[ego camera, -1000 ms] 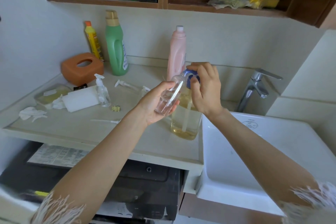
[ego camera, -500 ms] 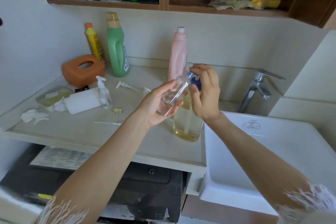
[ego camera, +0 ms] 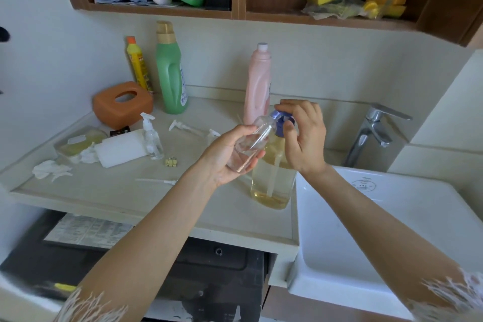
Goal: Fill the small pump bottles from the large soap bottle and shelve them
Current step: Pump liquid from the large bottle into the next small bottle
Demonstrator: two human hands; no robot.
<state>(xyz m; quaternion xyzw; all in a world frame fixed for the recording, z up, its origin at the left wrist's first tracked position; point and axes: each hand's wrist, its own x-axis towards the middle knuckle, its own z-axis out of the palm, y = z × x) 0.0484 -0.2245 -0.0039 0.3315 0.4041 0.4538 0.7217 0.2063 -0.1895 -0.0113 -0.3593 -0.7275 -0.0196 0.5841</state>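
While my left hand (ego camera: 230,157) cradled the small bottle (ego camera: 248,146) tilted, fingers curled round it, its mouth sat at the blue pump (ego camera: 281,123) of the soap bottle (ego camera: 271,180). My right hand (ego camera: 303,136) pinched that pump. The soap bottle stood on the table (ego camera: 109,191) beside the sink (ego camera: 366,230). Another small bottle (ego camera: 151,138) stood well left.

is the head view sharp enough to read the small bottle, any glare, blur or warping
Head view: soft daylight, no harsh glare; the small bottle in the left hand is clear and hard to read against the large soap bottle behind it; the right hand at the blue pump looks sharp; wide-angle warping bends the shelf and sink; the sleeves at the bottom edge smear.
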